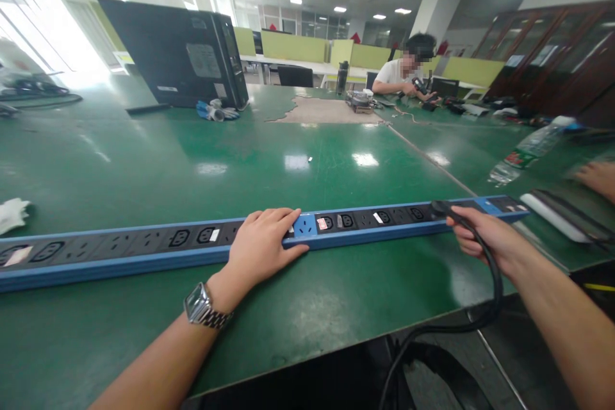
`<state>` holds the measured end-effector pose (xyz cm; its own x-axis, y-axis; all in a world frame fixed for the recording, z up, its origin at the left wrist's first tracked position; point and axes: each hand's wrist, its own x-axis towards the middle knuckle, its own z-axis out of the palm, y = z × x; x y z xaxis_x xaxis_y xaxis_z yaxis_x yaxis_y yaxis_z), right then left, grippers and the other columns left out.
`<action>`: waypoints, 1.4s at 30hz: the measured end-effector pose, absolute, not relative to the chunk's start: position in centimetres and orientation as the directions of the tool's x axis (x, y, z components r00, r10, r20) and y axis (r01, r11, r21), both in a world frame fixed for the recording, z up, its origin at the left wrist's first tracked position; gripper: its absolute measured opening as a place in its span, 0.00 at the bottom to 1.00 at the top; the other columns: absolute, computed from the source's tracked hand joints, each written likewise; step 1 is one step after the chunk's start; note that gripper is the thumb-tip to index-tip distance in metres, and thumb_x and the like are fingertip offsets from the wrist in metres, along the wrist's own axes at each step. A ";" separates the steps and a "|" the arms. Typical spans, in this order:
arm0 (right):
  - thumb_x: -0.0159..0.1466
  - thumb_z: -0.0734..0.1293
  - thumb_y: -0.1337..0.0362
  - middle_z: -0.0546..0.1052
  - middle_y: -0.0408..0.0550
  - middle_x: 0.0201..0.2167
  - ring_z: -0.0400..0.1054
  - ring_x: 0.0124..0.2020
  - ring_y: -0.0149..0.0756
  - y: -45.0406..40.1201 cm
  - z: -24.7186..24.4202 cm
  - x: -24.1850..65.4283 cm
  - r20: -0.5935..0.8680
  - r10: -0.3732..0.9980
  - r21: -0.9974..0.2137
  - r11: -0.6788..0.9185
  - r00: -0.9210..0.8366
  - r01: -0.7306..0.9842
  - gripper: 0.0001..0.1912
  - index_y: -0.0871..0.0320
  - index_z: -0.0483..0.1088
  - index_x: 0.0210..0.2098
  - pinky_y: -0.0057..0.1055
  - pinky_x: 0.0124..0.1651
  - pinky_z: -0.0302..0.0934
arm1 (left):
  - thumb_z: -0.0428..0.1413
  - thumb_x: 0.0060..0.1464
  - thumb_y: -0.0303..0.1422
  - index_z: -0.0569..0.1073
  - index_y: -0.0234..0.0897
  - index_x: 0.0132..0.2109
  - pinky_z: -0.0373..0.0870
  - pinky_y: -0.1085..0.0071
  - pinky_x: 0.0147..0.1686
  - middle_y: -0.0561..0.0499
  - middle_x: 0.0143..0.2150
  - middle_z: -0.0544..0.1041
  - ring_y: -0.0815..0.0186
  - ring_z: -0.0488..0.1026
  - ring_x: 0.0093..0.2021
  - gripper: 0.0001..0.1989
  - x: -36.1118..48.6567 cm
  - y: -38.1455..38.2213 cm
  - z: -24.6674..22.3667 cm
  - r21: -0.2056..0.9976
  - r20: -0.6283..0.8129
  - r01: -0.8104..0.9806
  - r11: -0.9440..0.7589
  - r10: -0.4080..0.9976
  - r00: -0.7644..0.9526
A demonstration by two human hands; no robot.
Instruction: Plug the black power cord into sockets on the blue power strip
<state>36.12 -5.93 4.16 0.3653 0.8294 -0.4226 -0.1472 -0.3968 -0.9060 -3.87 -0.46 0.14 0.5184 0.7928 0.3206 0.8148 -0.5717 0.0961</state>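
Note:
A long blue power strip [331,240] with black socket modules lies across the green table. Over its middle my left hand [266,240], with a watch [199,304] on the wrist, is laid: fingers across the top, thumb along the near side, holding the strip. Near the strip's right end, my right hand [485,234] is closed around a black power cord [497,295] just behind its plug [439,208]. The plug sits at a socket there; how deep it is in, I cannot tell. From the hand the cord loops down past the table edge.
A black computer case [187,54] stands at the back left, with gloves [216,110] beside it. On the right are a plastic bottle [531,150], a white-and-black device [560,214] and another person's hand [598,179]. Across the table a person [401,73] handles a dark tool.

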 end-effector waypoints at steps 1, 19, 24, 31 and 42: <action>0.66 0.61 0.58 0.56 0.34 0.10 0.47 0.08 0.21 -5.9 3.6 36.9 -0.432 0.818 -0.900 -0.415 0.379 -0.130 0.15 0.59 0.66 0.25 0.19 0.12 0.40 | 0.59 0.54 0.48 0.68 0.37 0.61 0.66 0.53 0.54 0.43 0.57 0.74 0.52 0.71 0.55 0.31 -3.9 -0.5 0.1 0.098 0.321 0.813 -0.573 0.792 0.520; 0.61 0.65 0.53 0.64 0.40 0.10 0.54 0.09 0.25 -7.7 6.0 19.9 -0.234 0.971 -0.917 -0.235 0.043 0.323 0.19 0.59 0.70 0.21 0.25 0.14 0.45 | 0.55 0.59 0.42 0.56 0.41 0.67 0.61 0.54 0.56 0.41 0.61 0.68 0.52 0.67 0.58 0.32 -1.0 -3.4 1.8 0.156 0.519 0.667 -0.729 0.635 0.572; 0.63 0.64 0.53 0.74 0.44 0.21 0.69 0.21 0.30 -9.2 5.4 15.1 -0.034 0.972 -0.949 0.041 -0.231 0.313 0.16 0.59 0.73 0.27 0.24 0.24 0.59 | 0.49 0.62 0.33 0.72 0.42 0.54 0.64 0.55 0.53 0.45 0.51 0.75 0.55 0.70 0.52 0.16 -4.9 -3.6 2.6 0.134 0.676 0.783 -0.608 0.633 0.376; 0.63 0.65 0.50 0.68 0.40 0.16 0.62 0.16 0.29 -8.7 -1.8 19.0 -0.097 0.994 -0.936 -0.111 0.057 0.335 0.18 0.59 0.71 0.26 0.25 0.21 0.54 | 0.53 0.60 0.44 0.69 0.41 0.56 0.73 0.63 0.47 0.47 0.47 0.79 0.60 0.77 0.43 0.20 -14.9 -2.5 1.0 0.466 0.538 0.777 -0.423 0.833 0.131; 0.63 0.65 0.52 0.64 0.40 0.15 0.58 0.18 0.30 -9.0 -3.2 18.7 0.038 0.996 -0.915 0.004 0.077 0.403 0.18 0.57 0.69 0.22 0.27 0.23 0.51 | 0.53 0.61 0.43 0.74 0.43 0.52 0.72 0.63 0.50 0.48 0.48 0.80 0.58 0.77 0.47 0.16 -14.8 -2.2 1.2 0.316 0.491 0.747 -0.585 0.774 0.399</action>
